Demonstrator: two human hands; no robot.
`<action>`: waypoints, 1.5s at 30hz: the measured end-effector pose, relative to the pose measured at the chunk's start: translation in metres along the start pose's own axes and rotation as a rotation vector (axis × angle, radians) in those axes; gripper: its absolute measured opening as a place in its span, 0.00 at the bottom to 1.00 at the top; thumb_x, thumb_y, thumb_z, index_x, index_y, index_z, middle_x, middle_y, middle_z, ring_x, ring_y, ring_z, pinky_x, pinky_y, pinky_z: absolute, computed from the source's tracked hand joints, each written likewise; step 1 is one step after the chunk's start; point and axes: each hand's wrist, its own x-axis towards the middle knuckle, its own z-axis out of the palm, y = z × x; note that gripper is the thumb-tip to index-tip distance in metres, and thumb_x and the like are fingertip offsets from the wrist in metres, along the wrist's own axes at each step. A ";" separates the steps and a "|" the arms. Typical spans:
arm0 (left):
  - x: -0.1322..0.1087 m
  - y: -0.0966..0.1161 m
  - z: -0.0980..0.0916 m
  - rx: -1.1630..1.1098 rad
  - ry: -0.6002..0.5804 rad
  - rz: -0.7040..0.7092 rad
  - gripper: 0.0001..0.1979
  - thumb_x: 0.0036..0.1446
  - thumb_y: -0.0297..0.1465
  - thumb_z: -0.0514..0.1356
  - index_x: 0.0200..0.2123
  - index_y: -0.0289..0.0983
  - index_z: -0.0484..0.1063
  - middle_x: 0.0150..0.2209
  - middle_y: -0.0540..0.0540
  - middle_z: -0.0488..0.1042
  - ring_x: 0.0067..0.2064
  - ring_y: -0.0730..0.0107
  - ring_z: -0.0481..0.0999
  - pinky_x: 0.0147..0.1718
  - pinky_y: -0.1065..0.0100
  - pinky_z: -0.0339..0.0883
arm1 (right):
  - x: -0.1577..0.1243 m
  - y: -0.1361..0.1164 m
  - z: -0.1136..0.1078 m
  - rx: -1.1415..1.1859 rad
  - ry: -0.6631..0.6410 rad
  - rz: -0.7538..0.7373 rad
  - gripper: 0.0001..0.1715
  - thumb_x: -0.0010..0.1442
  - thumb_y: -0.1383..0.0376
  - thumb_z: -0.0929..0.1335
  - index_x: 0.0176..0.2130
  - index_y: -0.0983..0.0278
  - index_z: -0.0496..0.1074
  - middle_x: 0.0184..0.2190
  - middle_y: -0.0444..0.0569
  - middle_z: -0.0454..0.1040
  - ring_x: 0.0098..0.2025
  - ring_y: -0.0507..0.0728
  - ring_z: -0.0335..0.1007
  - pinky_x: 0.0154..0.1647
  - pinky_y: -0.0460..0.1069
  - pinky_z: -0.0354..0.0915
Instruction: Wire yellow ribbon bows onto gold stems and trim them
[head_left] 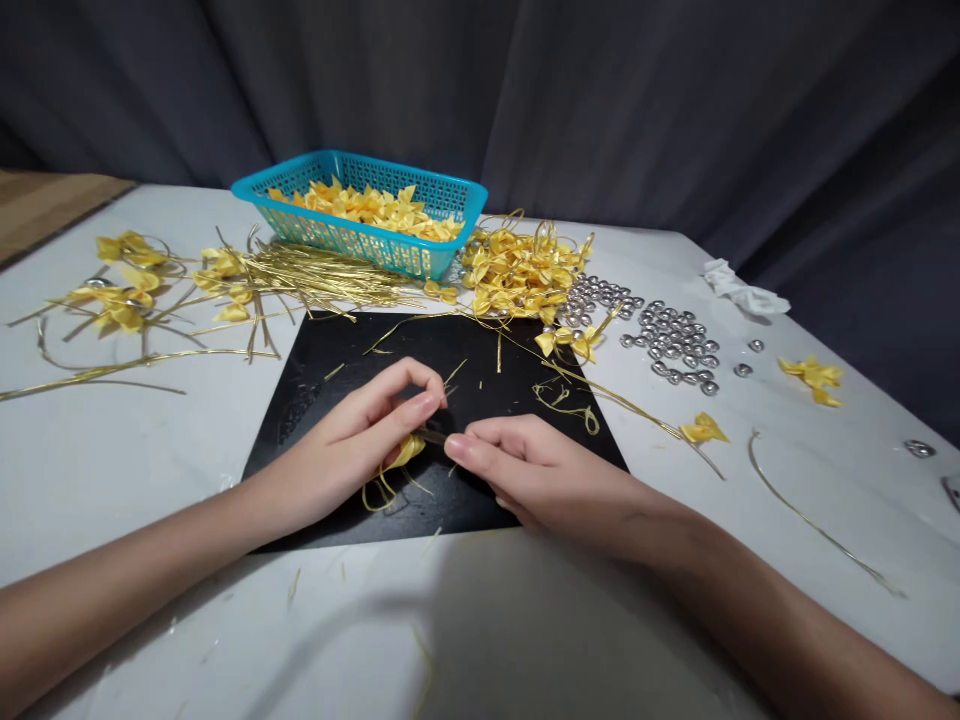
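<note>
My left hand (390, 415) is closed in a pinch around a yellow ribbon bow (405, 453), most of which its fingers hide. A loop of gold cord (381, 495) hangs from the bow over the black mat (315, 510). My right hand (525, 455) has its thumb and fingers pressed on a thin dark strip (433, 436) that reaches toward the bow. Whether this is a blade or another small tool I cannot make out. Both hands are just above the mat, close together. Cord scraps (566, 400) lie beyond them.
A blue plastic basket (360, 245) of yellow bows stands at the back. Before it lie gold cords (322, 275), with a pile of corded bows (525, 270) to the right. Silver beads (679, 340), a white crumpled piece (742, 288) and single bows (812, 378) are further right.
</note>
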 end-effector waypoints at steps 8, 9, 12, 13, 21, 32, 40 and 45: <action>0.000 0.001 0.000 -0.033 -0.004 -0.018 0.12 0.61 0.41 0.54 0.30 0.39 0.64 0.24 0.55 0.58 0.25 0.77 0.57 0.22 0.76 0.53 | 0.000 -0.003 -0.002 -0.045 0.035 -0.031 0.25 0.61 0.48 0.62 0.23 0.63 0.53 0.17 0.36 0.49 0.19 0.46 0.43 0.17 0.43 0.40; 0.000 0.000 0.000 -0.056 0.008 -0.013 0.12 0.61 0.41 0.53 0.31 0.39 0.63 0.24 0.55 0.58 0.24 0.78 0.56 0.21 0.77 0.52 | 0.000 -0.003 -0.003 -0.063 0.042 -0.039 0.25 0.61 0.49 0.62 0.23 0.63 0.53 0.17 0.36 0.48 0.19 0.46 0.43 0.17 0.43 0.40; -0.001 -0.003 0.000 -0.121 0.017 -0.004 0.11 0.63 0.41 0.50 0.33 0.41 0.61 0.22 0.56 0.60 0.22 0.79 0.59 0.20 0.79 0.54 | -0.002 -0.005 -0.007 -0.149 0.067 -0.056 0.26 0.62 0.49 0.59 0.23 0.63 0.54 0.19 0.37 0.47 0.20 0.46 0.43 0.17 0.44 0.41; -0.001 -0.004 0.001 -0.131 0.013 0.002 0.11 0.64 0.41 0.50 0.33 0.41 0.60 0.22 0.57 0.62 0.22 0.79 0.61 0.20 0.79 0.55 | -0.003 -0.005 -0.009 -0.181 0.073 -0.059 0.26 0.63 0.48 0.59 0.23 0.63 0.55 0.19 0.38 0.48 0.20 0.46 0.43 0.17 0.44 0.41; 0.000 -0.006 0.001 -0.101 0.045 0.050 0.10 0.64 0.40 0.50 0.34 0.41 0.61 0.26 0.55 0.60 0.26 0.80 0.66 0.23 0.80 0.62 | -0.008 -0.011 -0.018 -0.332 0.090 -0.059 0.25 0.62 0.49 0.59 0.23 0.63 0.58 0.21 0.39 0.50 0.22 0.48 0.45 0.18 0.45 0.42; 0.001 -0.003 0.000 0.042 -0.007 0.132 0.11 0.64 0.38 0.50 0.32 0.40 0.63 0.28 0.55 0.60 0.26 0.81 0.61 0.23 0.83 0.61 | -0.008 -0.012 -0.016 -0.318 0.050 -0.032 0.24 0.62 0.50 0.60 0.24 0.64 0.59 0.20 0.39 0.51 0.22 0.48 0.46 0.17 0.44 0.43; 0.003 -0.003 -0.002 -0.034 -0.025 0.101 0.11 0.63 0.39 0.52 0.31 0.40 0.64 0.28 0.56 0.62 0.25 0.82 0.62 0.22 0.84 0.61 | -0.010 -0.011 -0.016 -0.368 0.071 -0.045 0.25 0.62 0.49 0.59 0.24 0.63 0.57 0.21 0.39 0.51 0.22 0.47 0.46 0.17 0.44 0.43; 0.005 -0.005 -0.002 -0.045 0.033 0.080 0.10 0.62 0.39 0.53 0.32 0.40 0.66 0.31 0.55 0.65 0.29 0.80 0.64 0.25 0.83 0.63 | -0.009 -0.014 -0.019 -0.381 0.092 -0.053 0.24 0.62 0.50 0.60 0.23 0.63 0.58 0.20 0.39 0.51 0.22 0.47 0.46 0.18 0.44 0.43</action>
